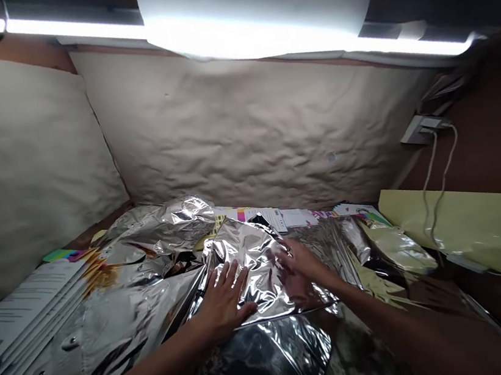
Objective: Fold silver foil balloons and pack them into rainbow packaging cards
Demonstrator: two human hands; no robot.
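A crinkled silver foil sheet lies in front of me, with its front edge running across the middle. My left hand is laid flat on the left part of this foil, fingers spread and pointing away from me. Over its right side, my right hand touches the surface with its fingertips, the fingers slightly bent and apart; I see nothing held in them. A dark, shiny sheet shows below the foil's front edge. More loose silver foil spreads out to the left.
Stacked printed papers lie at the left. Printed cards line the back, by a padded wall. On the right are a yellow sheet and a white socket box with cables. A lit tube lamp hangs overhead.
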